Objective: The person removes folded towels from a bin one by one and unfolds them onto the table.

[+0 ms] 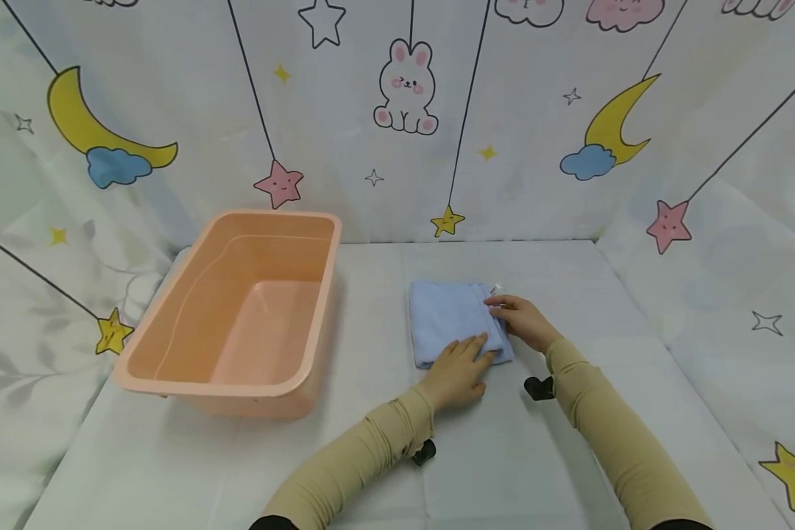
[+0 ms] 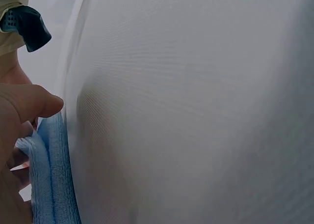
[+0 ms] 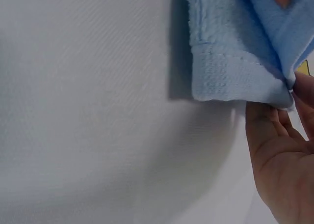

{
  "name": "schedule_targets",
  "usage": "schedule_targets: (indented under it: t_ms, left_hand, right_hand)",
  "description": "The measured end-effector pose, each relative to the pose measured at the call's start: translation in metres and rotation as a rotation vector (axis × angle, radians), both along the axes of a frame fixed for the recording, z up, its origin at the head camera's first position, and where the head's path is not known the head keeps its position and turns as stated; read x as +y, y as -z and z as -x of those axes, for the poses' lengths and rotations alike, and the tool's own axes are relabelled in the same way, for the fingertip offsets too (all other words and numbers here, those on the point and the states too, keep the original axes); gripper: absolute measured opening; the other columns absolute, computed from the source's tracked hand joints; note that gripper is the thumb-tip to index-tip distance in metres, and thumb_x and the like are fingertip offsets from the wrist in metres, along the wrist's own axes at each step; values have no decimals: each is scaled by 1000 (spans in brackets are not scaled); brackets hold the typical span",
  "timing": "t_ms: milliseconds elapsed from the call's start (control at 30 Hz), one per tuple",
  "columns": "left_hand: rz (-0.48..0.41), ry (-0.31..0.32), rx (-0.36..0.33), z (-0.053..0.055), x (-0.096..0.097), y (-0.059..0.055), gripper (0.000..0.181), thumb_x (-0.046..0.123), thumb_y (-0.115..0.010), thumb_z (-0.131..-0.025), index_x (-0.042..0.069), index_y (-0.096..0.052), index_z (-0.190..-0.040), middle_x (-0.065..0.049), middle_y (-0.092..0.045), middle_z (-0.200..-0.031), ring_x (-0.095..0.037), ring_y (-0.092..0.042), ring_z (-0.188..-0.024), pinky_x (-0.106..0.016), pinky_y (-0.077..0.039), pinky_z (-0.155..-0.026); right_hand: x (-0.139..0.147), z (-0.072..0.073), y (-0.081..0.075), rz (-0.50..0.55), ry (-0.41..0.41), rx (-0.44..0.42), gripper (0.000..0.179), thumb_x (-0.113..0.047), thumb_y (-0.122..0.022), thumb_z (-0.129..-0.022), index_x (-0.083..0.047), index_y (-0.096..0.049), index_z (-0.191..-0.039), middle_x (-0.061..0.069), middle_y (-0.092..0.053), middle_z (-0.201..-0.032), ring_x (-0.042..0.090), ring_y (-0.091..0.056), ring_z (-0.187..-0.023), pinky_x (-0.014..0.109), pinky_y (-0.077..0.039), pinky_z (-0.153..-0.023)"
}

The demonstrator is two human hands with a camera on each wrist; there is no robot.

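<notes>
A light-blue towel (image 1: 447,316), folded into a rough square, lies on the white tabletop. My left hand (image 1: 457,374) rests on its near edge with the fingers laid out across the cloth. In the left wrist view, the thumb (image 2: 41,103) sits beside the stacked towel layers (image 2: 54,175). My right hand (image 1: 523,322) is at the towel's right side. The right wrist view shows that hand (image 3: 284,160) pinching a corner of the towel's hemmed end (image 3: 235,79). A small white tag (image 1: 497,289) sticks out at the far right corner.
An orange plastic basin (image 1: 318,324), with nothing inside, stands on the table left of the towel. White curtains (image 1: 344,110) printed with moons, stars and a rabbit enclose the table (image 1: 503,464) at the back and sides.
</notes>
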State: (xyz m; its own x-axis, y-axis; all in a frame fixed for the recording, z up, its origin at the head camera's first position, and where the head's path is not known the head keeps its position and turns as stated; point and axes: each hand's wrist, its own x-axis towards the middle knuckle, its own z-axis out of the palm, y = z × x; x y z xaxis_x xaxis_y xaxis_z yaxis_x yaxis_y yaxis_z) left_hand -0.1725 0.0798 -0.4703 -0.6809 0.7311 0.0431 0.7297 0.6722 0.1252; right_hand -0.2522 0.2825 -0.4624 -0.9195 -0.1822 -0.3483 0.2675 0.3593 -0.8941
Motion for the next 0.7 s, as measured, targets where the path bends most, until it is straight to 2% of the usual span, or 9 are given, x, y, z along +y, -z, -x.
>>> schedule_targets:
  t_ms: [133,267,333,400,500,600,633,700]
  left_hand:
    - [7,-10,-11,0,-2,1,59,38,-55,-90,19,-38,-143,-4,-27,-154,-19,-34,-139,-39,-31,-112]
    - [2,-12,-17,1,-5,1,61,39,-55,-90,18,-36,-144,-4,-28,-154,-18,-35,-138,-38,-32,-112]
    - [-18,-17,-41,2,-6,1,63,38,-55,-90,17,-34,-145,-5,-27,-154,-18,-36,-138,-38,-32,-112]
    - [-64,-28,-81,5,-7,2,65,37,-55,-90,15,-31,-146,-6,-25,-154,-19,-37,-137,-37,-34,-111]
    - [-163,-46,-155,9,-12,2,67,33,-56,-90,12,-27,-147,-10,-22,-155,-23,-42,-134,-35,-36,-109]
    - [-235,-53,-193,12,-17,1,67,31,-56,-91,9,-27,-147,-12,-20,-155,-26,-45,-130,-33,-39,-107]
    - [-253,-55,-196,12,-19,1,67,31,-57,-91,8,-28,-146,-13,-21,-155,-27,-46,-129,-33,-40,-106]
    - [-279,-66,-203,13,-23,-1,67,30,-58,-90,8,-28,-146,-14,-22,-155,-28,-46,-130,-34,-40,-106]
  right_hand:
    - [-2,-1,3,-42,8,7,42,-15,-44,-98,1,-39,-137,23,-31,-147,33,-35,-133,49,-34,-108]
    - [0,0,8,-72,15,-2,43,-14,-45,-97,1,-40,-137,23,-36,-144,24,-47,-120,34,-46,-98]
    - [1,1,11,-82,24,-2,43,-14,-47,-96,1,-41,-136,23,-39,-141,16,-51,-111,25,-48,-89]
    - [2,2,12,-98,28,4,44,-15,-48,-96,0,-42,-136,22,-40,-140,11,-52,-105,21,-49,-84]
    - [2,3,12,-97,42,1,46,-16,-49,-95,-1,-40,-137,22,-38,-142,18,-51,-114,31,-47,-95]
    - [1,2,12,-68,63,6,46,-19,-46,-97,-2,-38,-139,21,-32,-147,27,-39,-130,40,-40,-105]
    - [0,2,12,-51,74,8,46,-21,-44,-98,-2,-37,-140,20,-32,-148,27,-37,-132,40,-39,-106]
    - [0,0,12,-29,94,19,45,-23,-43,-99,-4,-38,-139,17,-35,-146,22,-41,-128,31,-43,-100]
